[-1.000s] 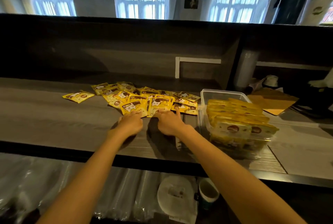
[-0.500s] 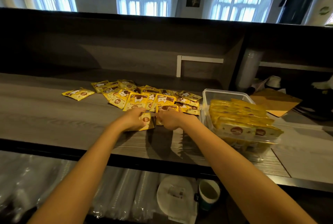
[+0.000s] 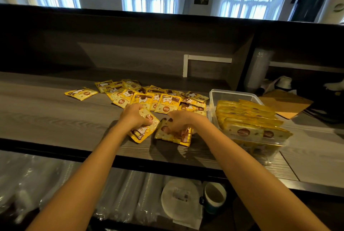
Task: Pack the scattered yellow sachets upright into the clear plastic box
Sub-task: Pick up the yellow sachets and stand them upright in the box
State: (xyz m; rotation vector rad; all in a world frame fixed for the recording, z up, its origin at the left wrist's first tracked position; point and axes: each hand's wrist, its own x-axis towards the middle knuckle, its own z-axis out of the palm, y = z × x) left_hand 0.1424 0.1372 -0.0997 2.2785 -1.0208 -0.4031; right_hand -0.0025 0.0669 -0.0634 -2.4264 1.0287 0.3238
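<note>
On the grey wood-grain desk (image 3: 46, 119), the left hand (image 3: 136, 117) has its fingers curled round a flat yellow foil sachet with a brown round label (image 3: 144, 130), gripping it by its upper part so that the packet tilts towards the near edge of the desk. Just beside it, the right hand (image 3: 181, 121) has its fingers bent down over another yellow sachet (image 3: 174, 136) and pinches it; it may be holding more than one packet, but blur makes that hard to tell. Behind both hands lies the loose pile of yellow sachets (image 3: 158, 98), flat and overlapping, with a single yellow sachet (image 3: 81, 93) lying apart to the left. To the right of the pile, touching its edge, stands the clear rectangular plastic box (image 3: 232, 94), its nearer part filled with rows of upright yellow sachets (image 3: 249, 119) and its far end bare. Beyond the box lies a flat brown cardboard sheet (image 3: 284, 102). On the shelf under the desk are a round white lid (image 3: 178, 195) and a dark paper cup with a white rim (image 3: 214, 196).
</note>
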